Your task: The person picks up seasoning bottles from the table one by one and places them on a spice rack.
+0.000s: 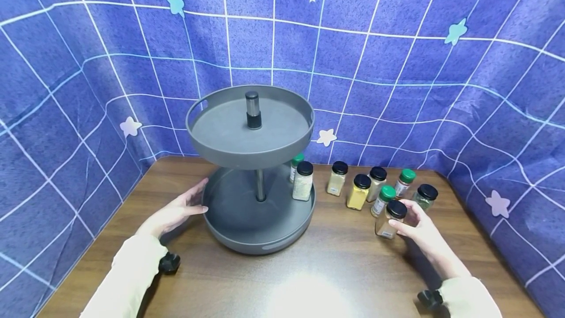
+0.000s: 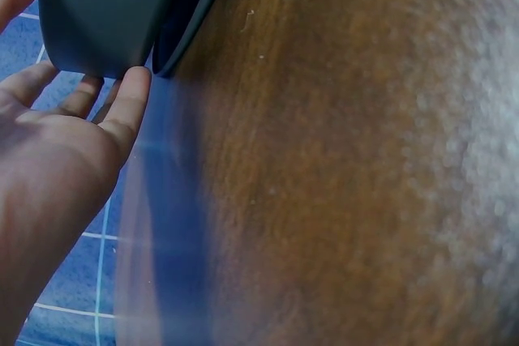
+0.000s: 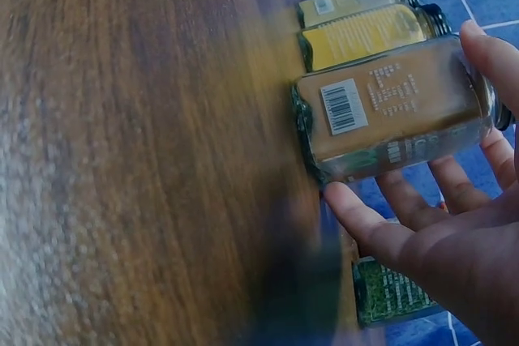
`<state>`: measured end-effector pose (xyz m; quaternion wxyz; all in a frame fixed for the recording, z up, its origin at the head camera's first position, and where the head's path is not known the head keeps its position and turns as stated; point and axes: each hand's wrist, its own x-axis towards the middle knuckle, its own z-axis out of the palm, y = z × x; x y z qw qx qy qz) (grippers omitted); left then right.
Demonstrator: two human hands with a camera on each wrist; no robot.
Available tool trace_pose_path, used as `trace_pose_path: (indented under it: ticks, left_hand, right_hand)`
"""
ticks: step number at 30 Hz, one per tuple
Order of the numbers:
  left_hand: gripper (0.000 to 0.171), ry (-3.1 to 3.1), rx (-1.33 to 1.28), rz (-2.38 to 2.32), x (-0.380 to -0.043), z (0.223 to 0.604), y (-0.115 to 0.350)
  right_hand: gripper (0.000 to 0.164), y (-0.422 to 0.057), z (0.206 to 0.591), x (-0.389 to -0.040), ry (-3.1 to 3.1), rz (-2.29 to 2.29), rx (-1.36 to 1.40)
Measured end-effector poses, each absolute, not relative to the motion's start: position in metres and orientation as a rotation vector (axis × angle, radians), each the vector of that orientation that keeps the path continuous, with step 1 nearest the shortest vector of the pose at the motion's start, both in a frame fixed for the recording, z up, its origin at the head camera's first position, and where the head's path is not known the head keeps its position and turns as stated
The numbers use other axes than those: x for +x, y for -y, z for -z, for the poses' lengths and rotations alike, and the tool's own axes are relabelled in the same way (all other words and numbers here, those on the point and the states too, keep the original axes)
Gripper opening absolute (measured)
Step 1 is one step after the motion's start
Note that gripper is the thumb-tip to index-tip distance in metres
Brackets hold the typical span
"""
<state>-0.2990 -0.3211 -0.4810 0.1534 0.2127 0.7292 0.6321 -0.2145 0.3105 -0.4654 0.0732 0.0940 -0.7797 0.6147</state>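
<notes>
A two-tier grey turntable rack (image 1: pixel 247 237) stands on the table. My left hand (image 1: pixel 178 210) is at the left side of its lower tray, thumb near the rim and fairly straight fingers touching the outer wall (image 2: pixel 101 22). My right hand (image 1: pixel 421 227) holds a black-lidded spice jar (image 1: pixel 386 227) of brown powder between thumb and fingers; its barcode label (image 3: pixel 345 107) shows in the right wrist view. On the lower tray stand a black-lidded jar (image 1: pixel 302 183) of pale contents and, behind it, a green-capped bottle (image 1: pixel 293 172). The upper tray (image 1: pixel 225 134) holds nothing.
Right of the rack stand a yellow spice jar (image 1: pixel 357 198), pale black-lidded jars (image 1: pixel 336 184), green-capped bottles (image 1: pixel 379 206) and a jar of green herbs (image 1: pixel 423 200). A blue gridded cloth (image 1: pixel 375 77) hangs behind the wooden table (image 1: pixel 247 283).
</notes>
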Motion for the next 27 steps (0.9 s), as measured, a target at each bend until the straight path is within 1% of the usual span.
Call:
trace_pose_path:
  ticks: [7,13,19,27]
  left_hand:
    - [0.086,-2.093,0.614,-1.808,-0.2989,0.4807,0.3207]
    - [0.086,-2.092,0.624,-1.804,-0.2990,0.4805,0.3204]
    - [0.086,-2.097,0.629,-1.800,-0.2999,0.4812,0.3204]
    - [0.085,-2.080,0.626,-1.811,-0.3005,0.4822,0.3215]
  right_hand:
    - [0.043,-0.3085,0.4648,-0.2156,2.375,-1.799,0.238]
    - [0.045,-0.3093,0.4646,-0.2163,2.415,-1.776,0.216]
    - [0.040,-0.3093,0.4636,-0.2172,2.432,-1.756,0.190]
    - [0.044,-0.3086,0.4618,-0.2171,2.436,-1.765,0.198]
